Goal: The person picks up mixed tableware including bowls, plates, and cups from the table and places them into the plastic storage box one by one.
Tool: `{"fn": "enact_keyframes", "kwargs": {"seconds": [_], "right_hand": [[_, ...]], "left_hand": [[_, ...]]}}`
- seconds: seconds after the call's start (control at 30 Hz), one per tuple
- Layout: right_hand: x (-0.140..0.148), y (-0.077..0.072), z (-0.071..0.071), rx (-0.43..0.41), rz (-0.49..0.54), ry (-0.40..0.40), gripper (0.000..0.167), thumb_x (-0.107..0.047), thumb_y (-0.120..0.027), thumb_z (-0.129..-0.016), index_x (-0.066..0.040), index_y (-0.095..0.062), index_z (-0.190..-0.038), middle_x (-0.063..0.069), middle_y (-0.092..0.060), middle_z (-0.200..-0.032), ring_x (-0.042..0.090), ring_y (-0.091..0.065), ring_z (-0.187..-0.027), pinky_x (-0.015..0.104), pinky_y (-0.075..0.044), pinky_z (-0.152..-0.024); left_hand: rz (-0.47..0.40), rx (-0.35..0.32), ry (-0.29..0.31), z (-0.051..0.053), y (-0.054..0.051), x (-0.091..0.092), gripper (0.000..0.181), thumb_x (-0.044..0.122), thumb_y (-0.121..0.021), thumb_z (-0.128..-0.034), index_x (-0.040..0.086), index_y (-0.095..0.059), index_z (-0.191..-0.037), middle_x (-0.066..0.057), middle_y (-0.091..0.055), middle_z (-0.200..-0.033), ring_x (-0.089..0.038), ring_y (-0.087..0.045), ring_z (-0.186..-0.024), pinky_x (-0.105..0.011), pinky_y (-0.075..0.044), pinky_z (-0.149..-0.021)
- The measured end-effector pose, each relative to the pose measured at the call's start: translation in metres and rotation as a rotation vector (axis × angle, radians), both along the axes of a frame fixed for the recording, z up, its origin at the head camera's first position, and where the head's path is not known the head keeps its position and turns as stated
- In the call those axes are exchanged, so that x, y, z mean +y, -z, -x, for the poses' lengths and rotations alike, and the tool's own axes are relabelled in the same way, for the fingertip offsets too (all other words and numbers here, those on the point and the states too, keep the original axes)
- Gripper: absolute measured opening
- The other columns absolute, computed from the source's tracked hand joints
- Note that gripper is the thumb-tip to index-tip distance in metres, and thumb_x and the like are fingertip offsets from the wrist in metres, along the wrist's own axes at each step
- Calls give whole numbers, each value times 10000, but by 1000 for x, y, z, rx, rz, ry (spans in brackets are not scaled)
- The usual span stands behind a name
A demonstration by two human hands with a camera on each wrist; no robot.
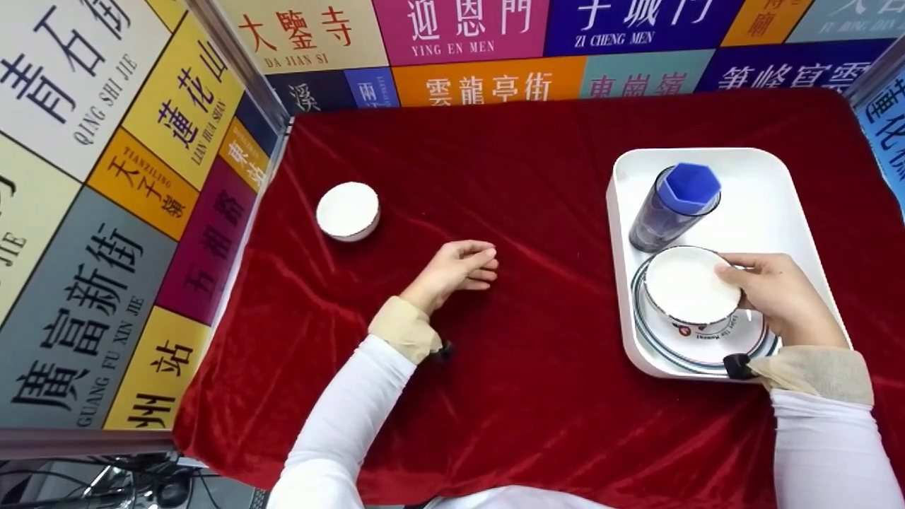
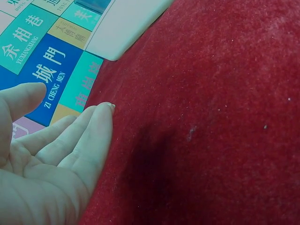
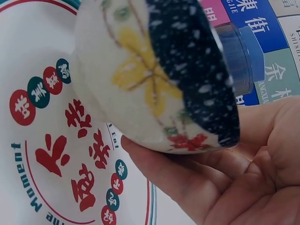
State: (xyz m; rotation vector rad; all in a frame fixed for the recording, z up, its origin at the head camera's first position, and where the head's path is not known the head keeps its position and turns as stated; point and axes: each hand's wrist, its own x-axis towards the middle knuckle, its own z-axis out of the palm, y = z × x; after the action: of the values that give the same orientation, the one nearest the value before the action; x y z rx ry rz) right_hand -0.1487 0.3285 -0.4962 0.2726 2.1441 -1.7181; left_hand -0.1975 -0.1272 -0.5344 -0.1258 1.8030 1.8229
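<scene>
My right hand (image 1: 781,290) grips the right side of a white bowl (image 1: 691,285), its thumb at the rim. The right wrist view shows the bowl's outer side (image 3: 140,79), with yellow and red flowers and a speckled dark blue patch. Beneath the bowl, a white plate (image 1: 739,339) with coloured rim lines and red lettering lies in a white tray (image 1: 621,311). My left hand (image 1: 456,268) hangs over the red cloth with loosely bent fingers and holds nothing. A second white bowl (image 1: 348,211) sits on the cloth beyond it, to the left.
A clear, dark-rimmed cup (image 1: 654,223) with a blue hexagonal piece (image 1: 689,187) in its mouth stands in the tray behind the held bowl. Red cloth (image 1: 495,396) covers the table. Panels with printed place names (image 1: 488,85) stand along the back and sides.
</scene>
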Motion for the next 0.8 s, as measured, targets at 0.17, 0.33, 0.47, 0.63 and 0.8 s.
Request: {"fn": "enact_keyframes", "kwargs": {"seconds": [0.17, 0.33, 0.47, 0.63, 0.8], "right_hand": [[1, 1, 2, -10, 45, 7, 296, -142, -587, -1023, -399, -710, -941, -118, -742, -866, 36, -703, -741, 207, -605, -644], [3, 5, 4, -14, 62, 9, 315, -133, -583, -1024, -401, -720, -929, -111, -746, -866, 45, -712, -745, 219, -612, -658], [3, 9, 5, -34, 31, 6, 278, -146, -579, -1028, -383, -704, -950, -124, -740, -862, 43, -711, -747, 226, -616, -674], [3, 12, 7, -57, -81, -25, 438, -200, -547, -1047, -70, -488, -1461, -184, -715, -851, 12, -698, -749, 219, -615, -687], [3, 12, 8, -62, -98, -49, 658, -208, -512, -1060, 173, -216, -1508, -204, -700, -853, -1, -685, -752, 209, -611, -689]], "left_hand": [[-5, 1, -13, 0, 1, -2, 469, 209, -605, -1024, -19, -514, -1423, -282, -622, -1305, -345, -691, -1094, -366, -617, -886], [-3, -5, -17, 0, 2, -4, 467, 209, -602, -1025, -20, -514, -1422, -285, -618, -1309, -264, -706, -1001, -363, -618, -880], [-2, -8, -16, 0, 2, -5, 468, 208, -599, -1027, -23, -512, -1425, -289, -613, -1312, -237, -703, -969, -360, -619, -876], [-1, -8, -25, 1, 2, -7, 461, 213, -600, -1027, -18, -520, -1418, -278, -622, -1303, -250, -704, -987, -359, -618, -878], [-6, -6, -31, 1, 3, -11, 462, 223, -598, -1029, -10, -521, -1420, -279, -617, -1314, -247, -706, -992, -358, -617, -882]]}}
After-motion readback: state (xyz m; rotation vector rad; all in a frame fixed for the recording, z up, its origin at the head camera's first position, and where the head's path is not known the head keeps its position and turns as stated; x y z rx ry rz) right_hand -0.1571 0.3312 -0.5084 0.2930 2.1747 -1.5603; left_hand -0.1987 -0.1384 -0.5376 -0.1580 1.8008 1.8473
